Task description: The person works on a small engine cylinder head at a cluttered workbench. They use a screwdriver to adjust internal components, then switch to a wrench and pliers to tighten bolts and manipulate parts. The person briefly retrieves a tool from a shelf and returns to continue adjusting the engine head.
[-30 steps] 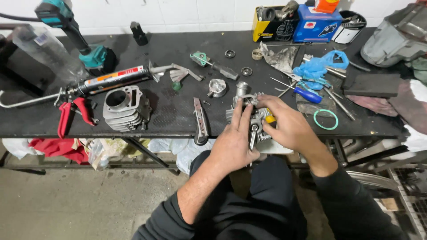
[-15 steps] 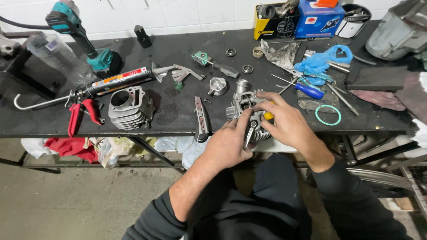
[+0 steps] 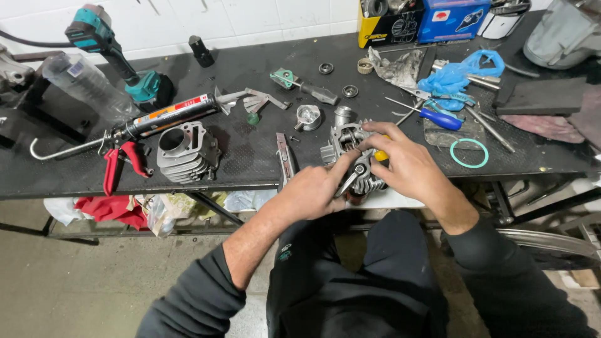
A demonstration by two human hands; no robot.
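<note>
The lower part of the cylinder head [image 3: 350, 156] is hidden behind both hands, and its near edge overhangs the front of the black workbench [image 3: 250, 163]. The left hand [image 3: 313, 191] is curled against its near side, fingers closed around a slim metal tool [image 3: 346, 183]. The right hand [image 3: 407, 164] grips the finned grey casting from the right, fingers bent over its top; a small yellow item [image 3: 380, 155], possibly a tool handle, shows beneath them. Further left stands a finned cylinder barrel [image 3: 184, 150]. Beyond lie a grease gun [image 3: 163, 116] and a blue-handled screwdriver [image 3: 438, 117].
</note>
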